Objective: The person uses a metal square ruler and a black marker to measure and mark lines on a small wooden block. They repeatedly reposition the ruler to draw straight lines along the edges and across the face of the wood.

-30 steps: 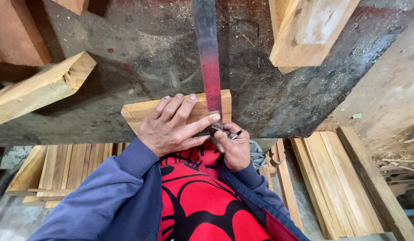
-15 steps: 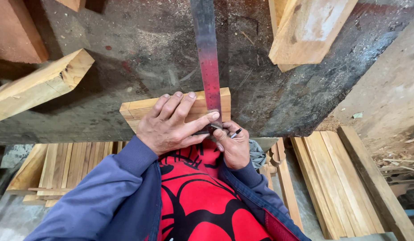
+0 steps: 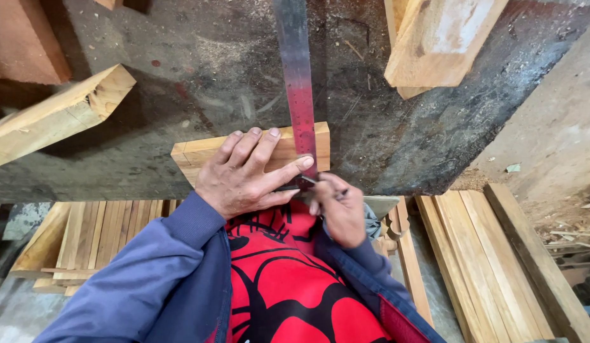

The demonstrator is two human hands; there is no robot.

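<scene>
A short light wooden block [image 3: 206,152] lies at the near edge of a dark, dusty workbench [image 3: 199,70]. A long metal ruler [image 3: 296,76], grey with a reddish lower part, lies across the block's right end and runs away from me. My left hand [image 3: 247,174] presses flat on the block, with the index finger against the ruler. My right hand [image 3: 338,206] sits just below the ruler's near end, pinching a thin dark pencil [image 3: 307,181] whose tip touches the block beside the ruler.
A longer wooden beam [image 3: 53,117] lies angled at the left of the bench. Another timber piece [image 3: 438,41] juts in at the top right. Below the bench, stacks of planks [image 3: 479,267] lie on the floor at right and several slats [image 3: 85,238] at left.
Both hands stay almost still. The left index finger has shifted slightly along the ruler, and the right hand has nudged the pencil a little at the ruler's edge.
</scene>
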